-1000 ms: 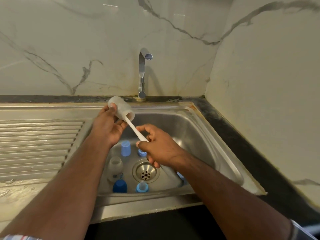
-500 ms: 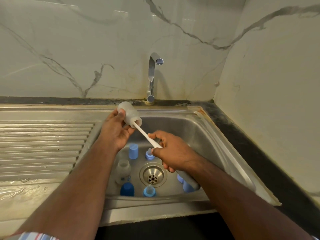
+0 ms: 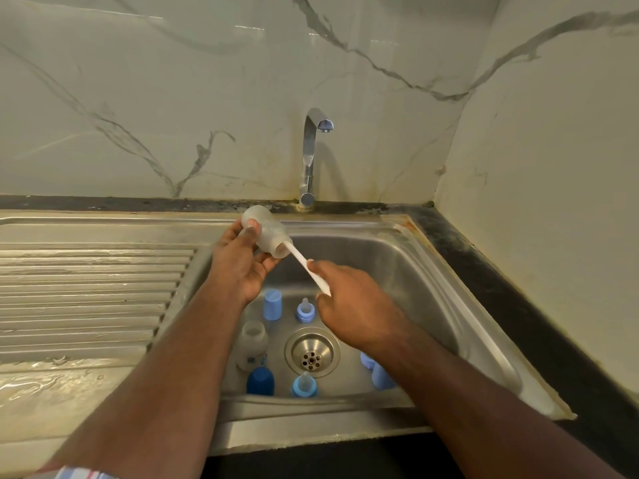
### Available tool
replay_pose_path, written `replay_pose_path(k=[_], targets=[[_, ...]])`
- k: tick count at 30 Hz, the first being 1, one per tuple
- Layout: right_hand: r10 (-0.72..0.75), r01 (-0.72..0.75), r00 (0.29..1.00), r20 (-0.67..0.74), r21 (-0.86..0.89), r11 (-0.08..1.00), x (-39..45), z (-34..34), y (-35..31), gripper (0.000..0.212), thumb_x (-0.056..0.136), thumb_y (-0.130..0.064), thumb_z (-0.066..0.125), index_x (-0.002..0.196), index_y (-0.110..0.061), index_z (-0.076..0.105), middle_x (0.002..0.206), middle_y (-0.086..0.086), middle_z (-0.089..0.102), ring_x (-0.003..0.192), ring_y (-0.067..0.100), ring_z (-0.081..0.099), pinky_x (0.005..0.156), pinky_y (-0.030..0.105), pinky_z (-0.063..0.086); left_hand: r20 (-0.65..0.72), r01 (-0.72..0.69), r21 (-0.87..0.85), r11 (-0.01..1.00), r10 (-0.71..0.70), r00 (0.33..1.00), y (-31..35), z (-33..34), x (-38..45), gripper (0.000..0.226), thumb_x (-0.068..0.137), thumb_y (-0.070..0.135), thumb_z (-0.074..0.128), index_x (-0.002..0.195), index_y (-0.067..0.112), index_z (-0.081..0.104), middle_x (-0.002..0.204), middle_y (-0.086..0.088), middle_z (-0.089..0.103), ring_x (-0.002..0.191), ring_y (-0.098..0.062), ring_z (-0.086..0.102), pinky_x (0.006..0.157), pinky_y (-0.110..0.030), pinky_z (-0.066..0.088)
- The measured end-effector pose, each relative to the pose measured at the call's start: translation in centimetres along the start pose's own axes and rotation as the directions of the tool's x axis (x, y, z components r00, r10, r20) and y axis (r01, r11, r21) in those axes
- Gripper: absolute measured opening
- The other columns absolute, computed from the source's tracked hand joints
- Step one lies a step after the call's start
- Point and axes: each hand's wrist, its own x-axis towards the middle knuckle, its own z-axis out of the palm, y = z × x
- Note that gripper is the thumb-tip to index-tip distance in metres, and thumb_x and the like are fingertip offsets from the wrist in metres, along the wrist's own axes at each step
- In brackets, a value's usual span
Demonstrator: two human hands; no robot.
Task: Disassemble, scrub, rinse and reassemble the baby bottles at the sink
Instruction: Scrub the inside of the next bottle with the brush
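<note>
Grips [image 3: 238,262] on bottle [image 3: 264,235], brush [image 3: 309,271]

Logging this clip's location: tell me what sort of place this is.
Most likely a home kitchen sink corner. A steel sink with a ribbed drainboard sits under a chrome tap, against marble-look wall tiles, with baby bottle parts in the basin.

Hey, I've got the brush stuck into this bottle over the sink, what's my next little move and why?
Probably work the brush handle in and out while your left hand grips the bottle steady. The right hand grips the handle, its head sits inside the tilted bottle, and the tap shows no water running, so scrubbing seems unfinished before any rinse.
</note>
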Motion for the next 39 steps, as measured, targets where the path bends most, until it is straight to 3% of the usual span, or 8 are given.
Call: replay_pose_path(k=[6, 12, 18, 23, 25, 29, 34, 39], targets=[[-0.003, 0.010, 1.000, 0.030, -0.259, 0.966, -0.2, 1.2, -0.8, 0.063, 0.098, -0.010, 0.042, 0.154, -0.027, 0.019, 0.114, 0.010, 0.052, 0.093, 0.030, 0.059, 0.075, 0.040, 0.051, 0.031, -0.016, -0.008, 1.000, 0.016, 0.999, 0.0, -0.1, 0.0, 0.039, 0.100, 0.014, 0.063, 0.138, 0.011, 0.054, 0.135, -0.021, 0.058, 0.109, -0.041, 0.068, 0.068, -0.047, 0.062], [0.006, -0.014, 0.997, 0.083, 0.101, 0.995, -0.2, -0.2, -0.4, 0.050, 0.099, -0.022, 0.050, 0.146, -0.035, 0.042, 0.118, 0.002, 0.063, 0.080, 0.012, 0.060, 0.064, 0.026, 0.049, 0.018, -0.023, 0.016, 1.000, 0.023, 1.000, -0.3, -0.1, -0.2, 0.040, 0.098, 0.012, 0.065, 0.137, 0.016, 0.056, 0.135, -0.019, 0.059, 0.113, -0.041, 0.066, 0.071, -0.051, 0.063], [0.013, -0.007, 1.000, 0.021, -0.228, 0.974, 0.1, 1.4, -0.9, 0.058, 0.101, -0.015, 0.042, 0.153, -0.029, 0.023, 0.111, 0.007, 0.053, 0.092, 0.027, 0.058, 0.072, 0.035, 0.047, -0.003, -0.027, 0.041, 0.999, 0.027, 1.000, -0.2, -0.2, -0.1, 0.038, 0.098, 0.013, 0.065, 0.135, 0.017, 0.056, 0.134, -0.018, 0.058, 0.111, -0.040, 0.068, 0.069, -0.049, 0.063], [0.067, -0.104, 0.984, 0.164, 0.228, 0.968, -0.2, -0.1, -0.2, 0.051, 0.097, -0.020, 0.052, 0.145, -0.037, 0.045, 0.093, 0.000, 0.063, 0.057, 0.014, 0.057, 0.045, 0.027, 0.047, -0.017, -0.019, 0.042, 0.999, 0.019, 1.000, -0.2, -0.4, -0.3, 0.039, 0.100, 0.014, 0.063, 0.137, 0.015, 0.055, 0.135, -0.018, 0.058, 0.111, -0.039, 0.067, 0.071, -0.051, 0.063], [0.065, -0.120, 0.986, 0.153, 0.386, 0.914, -0.5, -0.6, 0.0, 0.051, 0.097, -0.021, 0.056, 0.143, -0.041, 0.047, 0.086, -0.001, 0.064, 0.053, 0.010, 0.057, 0.050, 0.028, 0.050, -0.027, -0.025, 0.018, 1.000, 0.026, 0.999, 0.0, -0.5, -0.2, 0.037, 0.100, 0.014, 0.063, 0.137, 0.014, 0.055, 0.132, -0.018, 0.060, 0.109, -0.039, 0.068, 0.067, -0.048, 0.063], [0.007, -0.005, 1.000, 0.029, -0.038, 0.999, 0.0, 0.1, -0.4, 0.053, 0.102, -0.025, 0.049, 0.152, -0.031, 0.035, 0.127, 0.005, 0.061, 0.103, 0.018, 0.062, 0.090, 0.035, 0.052, -0.005, -0.038, 0.032, 0.999, 0.038, 0.999, 0.0, -0.3, -0.4, 0.040, 0.099, 0.013, 0.064, 0.137, 0.015, 0.053, 0.133, -0.018, 0.058, 0.109, -0.039, 0.068, 0.069, -0.049, 0.063], [0.028, -0.053, 0.993, 0.118, 0.214, 0.975, 0.2, 0.3, 0.5, 0.055, 0.097, -0.026, 0.056, 0.147, -0.042, 0.041, 0.100, -0.006, 0.064, 0.070, 0.019, 0.068, 0.052, 0.030, 0.055, 0.011, -0.026, 0.001, 1.000, 0.026, 1.000, 0.6, -0.4, -0.3, 0.042, 0.099, 0.012, 0.062, 0.139, 0.015, 0.050, 0.137, -0.020, 0.054, 0.110, -0.040, 0.066, 0.067, -0.050, 0.062], [-0.048, 0.048, 0.996, 0.069, 0.007, 0.999, 1.1, 1.1, 2.6, 0.061, 0.094, -0.032, 0.060, 0.148, -0.047, 0.034, 0.132, -0.013, 0.057, 0.113, 0.010, 0.056, 0.096, 0.035, 0.050, -0.018, -0.090, 0.132, 0.987, 0.093, 0.996, 0.7, -0.3, -0.6, 0.049, 0.094, 0.017, 0.072, 0.130, 0.014, 0.039, 0.130, -0.016, 0.049, 0.114, -0.040, 0.062, 0.073, -0.064, 0.060]])
